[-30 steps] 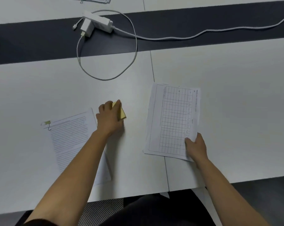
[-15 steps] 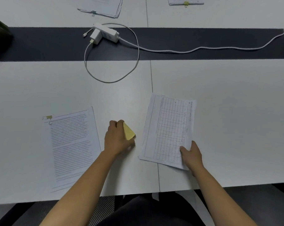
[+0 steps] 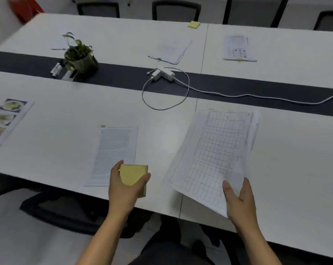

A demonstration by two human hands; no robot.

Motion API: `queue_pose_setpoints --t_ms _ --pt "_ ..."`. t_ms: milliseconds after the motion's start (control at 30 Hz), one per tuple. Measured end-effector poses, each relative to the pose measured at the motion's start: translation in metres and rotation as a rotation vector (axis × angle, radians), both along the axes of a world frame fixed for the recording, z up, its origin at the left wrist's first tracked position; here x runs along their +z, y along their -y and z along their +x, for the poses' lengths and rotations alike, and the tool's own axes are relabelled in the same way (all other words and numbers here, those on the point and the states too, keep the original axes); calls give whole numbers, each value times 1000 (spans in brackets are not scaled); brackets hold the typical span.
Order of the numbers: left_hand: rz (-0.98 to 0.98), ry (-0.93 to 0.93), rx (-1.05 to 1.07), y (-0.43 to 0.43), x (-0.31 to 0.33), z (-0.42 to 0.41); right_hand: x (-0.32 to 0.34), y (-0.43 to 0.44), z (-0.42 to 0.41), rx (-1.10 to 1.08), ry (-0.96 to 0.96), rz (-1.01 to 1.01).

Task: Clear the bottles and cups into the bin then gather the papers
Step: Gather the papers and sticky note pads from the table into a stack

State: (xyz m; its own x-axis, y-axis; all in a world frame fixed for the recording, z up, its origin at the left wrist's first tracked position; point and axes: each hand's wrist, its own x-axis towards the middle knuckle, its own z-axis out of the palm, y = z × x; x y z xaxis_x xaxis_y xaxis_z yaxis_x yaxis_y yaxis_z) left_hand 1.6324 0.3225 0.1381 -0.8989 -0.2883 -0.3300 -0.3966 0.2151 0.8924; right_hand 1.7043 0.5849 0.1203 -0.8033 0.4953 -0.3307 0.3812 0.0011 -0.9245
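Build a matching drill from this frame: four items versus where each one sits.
1. sticky-note pad
2. grid sheet
3. potted plant
4. clipped text page

A. on the dark strip
B. held by the right hand
C. flat on the white table
D. held by the left hand

Pairs: 1-D, 2-B, 3-A, 4-C.

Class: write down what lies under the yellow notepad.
The left hand holds the yellow notepad from below. Behind them lies a printed page, its near right corner hidden.
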Motion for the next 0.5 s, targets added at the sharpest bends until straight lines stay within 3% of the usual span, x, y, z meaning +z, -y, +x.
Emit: queue_pose_setpoints --t_ms 200,500 --pt "-82 -80 221 46 25 94 5 38 32 209 -49 -65" --pt "-189 -195 588 199 61 183 41 177 24 532 -156 -5"
